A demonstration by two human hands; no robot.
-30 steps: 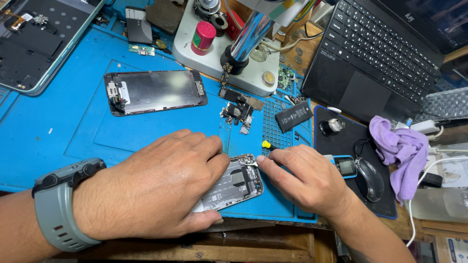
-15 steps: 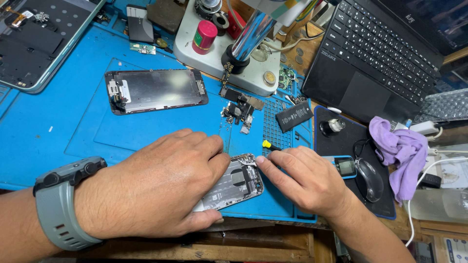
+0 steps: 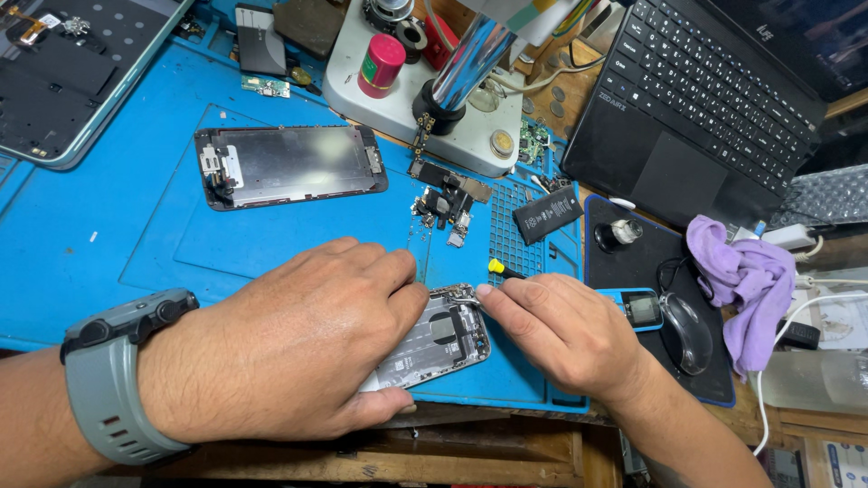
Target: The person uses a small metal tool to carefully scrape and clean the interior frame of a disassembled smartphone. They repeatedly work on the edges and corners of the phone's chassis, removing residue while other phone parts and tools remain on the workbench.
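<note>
A matt blue rubbery mat is seen under a bare-metal phone chassis; a glossy metal column, soft purple cloth and worn wood edge are shown.

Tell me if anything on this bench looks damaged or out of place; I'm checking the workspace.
Nothing looks spilled or broken. The opened phone under the left hand and right hand lies stripped, its screen panel set apart on the blue mat, loose small parts beside it.
</note>
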